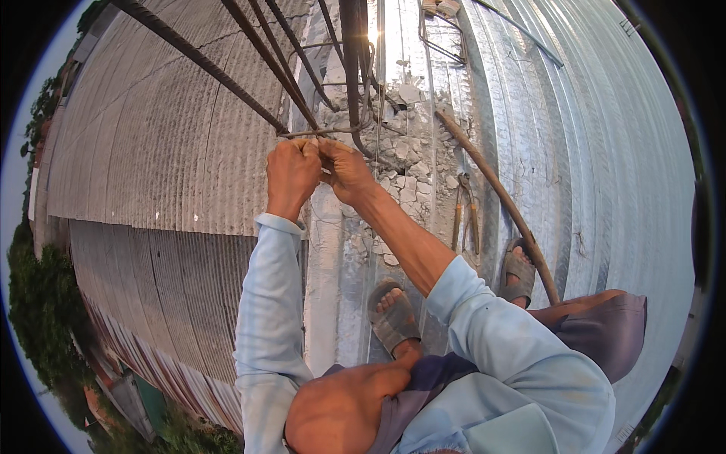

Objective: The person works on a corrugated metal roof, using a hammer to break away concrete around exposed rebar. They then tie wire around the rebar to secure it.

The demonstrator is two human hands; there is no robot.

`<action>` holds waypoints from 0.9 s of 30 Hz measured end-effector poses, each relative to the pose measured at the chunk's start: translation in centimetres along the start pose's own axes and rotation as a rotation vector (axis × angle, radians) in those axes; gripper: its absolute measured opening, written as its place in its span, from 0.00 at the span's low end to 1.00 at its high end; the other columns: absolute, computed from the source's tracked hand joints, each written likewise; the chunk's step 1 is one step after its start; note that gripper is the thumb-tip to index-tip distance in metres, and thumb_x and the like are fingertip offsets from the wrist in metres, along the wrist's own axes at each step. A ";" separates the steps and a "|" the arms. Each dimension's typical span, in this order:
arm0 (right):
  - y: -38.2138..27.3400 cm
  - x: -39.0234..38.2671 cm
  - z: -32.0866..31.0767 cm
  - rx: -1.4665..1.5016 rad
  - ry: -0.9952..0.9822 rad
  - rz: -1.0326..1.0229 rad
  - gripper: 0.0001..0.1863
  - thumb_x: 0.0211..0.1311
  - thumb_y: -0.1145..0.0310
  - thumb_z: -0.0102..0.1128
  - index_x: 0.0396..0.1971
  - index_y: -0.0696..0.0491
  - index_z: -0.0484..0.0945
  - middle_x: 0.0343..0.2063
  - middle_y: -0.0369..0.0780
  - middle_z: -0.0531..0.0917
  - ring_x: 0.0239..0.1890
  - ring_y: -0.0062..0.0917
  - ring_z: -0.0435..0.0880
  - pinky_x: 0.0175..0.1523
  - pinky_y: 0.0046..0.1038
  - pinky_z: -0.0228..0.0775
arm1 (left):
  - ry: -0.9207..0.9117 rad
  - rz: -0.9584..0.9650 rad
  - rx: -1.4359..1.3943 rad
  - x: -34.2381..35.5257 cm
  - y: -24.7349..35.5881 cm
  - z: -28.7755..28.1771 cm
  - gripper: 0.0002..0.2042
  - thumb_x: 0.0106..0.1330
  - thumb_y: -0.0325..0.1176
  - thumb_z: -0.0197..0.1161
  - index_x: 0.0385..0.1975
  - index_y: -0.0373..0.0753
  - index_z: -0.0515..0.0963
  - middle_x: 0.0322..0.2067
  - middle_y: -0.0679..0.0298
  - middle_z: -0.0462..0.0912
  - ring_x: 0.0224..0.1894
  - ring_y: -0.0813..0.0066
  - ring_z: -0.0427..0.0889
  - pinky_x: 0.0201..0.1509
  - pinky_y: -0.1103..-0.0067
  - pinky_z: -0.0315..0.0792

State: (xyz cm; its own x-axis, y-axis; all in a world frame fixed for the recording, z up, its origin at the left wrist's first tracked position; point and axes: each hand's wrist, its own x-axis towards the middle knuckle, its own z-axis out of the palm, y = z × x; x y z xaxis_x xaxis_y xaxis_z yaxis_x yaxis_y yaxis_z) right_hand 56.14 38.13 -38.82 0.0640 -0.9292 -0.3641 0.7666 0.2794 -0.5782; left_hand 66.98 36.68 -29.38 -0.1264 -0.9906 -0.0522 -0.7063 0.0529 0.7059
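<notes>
Both hands, the left hand (293, 168) and right hand (344, 168), are pinching the thin tie wire (321, 133) just above them, running sideways across the steel bars (257, 64).

A thin grey tie wire (333, 132) runs crosswise under dark ribbed steel bars (257, 45), bent, pinched at its near end

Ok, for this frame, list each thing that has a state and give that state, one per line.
left hand: closed around thin wire at the rebar
right hand: closed, pinching the same wire, touching the left hand
thin wire: bent, looped at the rebar
rebar bundle: slanting up, out of frame
pliers: lying unused on the rubble
wooden pole: lying across the metal sheeting
concrete: broken into chunks
</notes>
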 end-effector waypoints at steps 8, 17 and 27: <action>-0.2 -0.4 -0.1 -0.219 0.032 -0.053 0.09 0.73 0.58 0.61 0.44 0.46 0.83 0.29 0.26 0.82 0.30 0.13 0.78 0.36 0.24 0.70 | -0.115 -0.183 -0.407 0.8 -1.0 -0.9 0.12 0.68 0.33 0.61 0.27 0.30 0.83 0.21 0.55 0.84 0.20 0.68 0.81 0.23 0.74 0.72; 2.1 1.7 -1.7 0.752 -0.352 0.347 0.10 0.74 0.62 0.53 0.40 0.51 0.80 0.21 0.28 0.78 0.20 0.13 0.75 0.20 0.13 0.64 | 0.179 -0.446 -1.089 -1.6 2.8 5.5 0.07 0.68 0.31 0.65 0.30 0.35 0.78 0.22 0.61 0.81 0.18 0.79 0.77 0.18 0.84 0.69; -14.5 -13.8 -7.2 -0.975 0.621 -0.756 0.13 0.69 0.64 0.63 0.37 0.60 0.85 0.21 0.36 0.85 0.28 0.24 0.87 0.33 0.29 0.78 | -0.203 -0.543 -1.768 -1.1 -1.6 3.6 0.11 0.72 0.37 0.63 0.39 0.33 0.80 0.38 0.56 0.84 0.43 0.65 0.84 0.54 0.67 0.80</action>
State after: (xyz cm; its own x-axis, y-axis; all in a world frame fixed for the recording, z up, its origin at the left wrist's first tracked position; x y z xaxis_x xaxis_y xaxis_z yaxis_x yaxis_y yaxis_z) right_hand 39.50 48.66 -30.67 -0.6533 -0.7421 0.1500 -0.2820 0.0546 -0.9579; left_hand 65.70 38.10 -32.98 -0.3284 -0.8164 -0.4751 0.7447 -0.5332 0.4015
